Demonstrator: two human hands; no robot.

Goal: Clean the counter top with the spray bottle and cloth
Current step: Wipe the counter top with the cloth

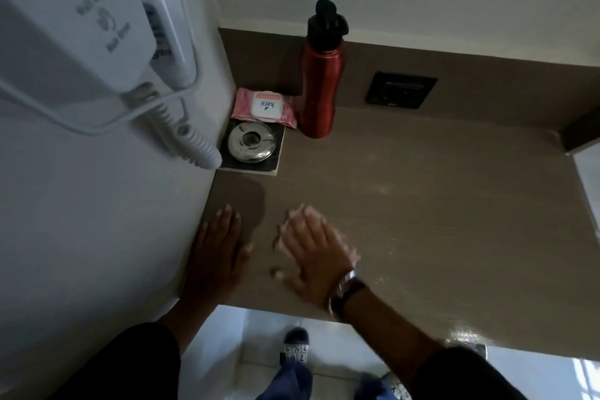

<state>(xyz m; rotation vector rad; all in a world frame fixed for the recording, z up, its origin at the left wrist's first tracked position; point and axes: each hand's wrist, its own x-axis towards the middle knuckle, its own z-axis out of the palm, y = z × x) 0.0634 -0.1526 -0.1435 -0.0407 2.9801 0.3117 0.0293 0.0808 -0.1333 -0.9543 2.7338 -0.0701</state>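
Observation:
The brown counter top [438, 204] fills the middle of the head view. My left hand [216, 256] lies flat and open on it, right against the white wall on the left. My right hand [311, 256], blurred by motion, presses down on a pale cloth [353, 255]. Only the cloth's edges show, beside my fingertips and near my wrist. A watch sits on my right wrist. No spray bottle is in view.
A red metal bottle [319, 88] with a black cap stands at the back. Beside it are a pink wipes pack [264, 107] and a round metal dish [251, 141] on a dark square. A black socket [401, 89] sits in the backsplash. A wall hair dryer [81, 16] hangs at left. Wet sheen [464, 331] shows near the front edge.

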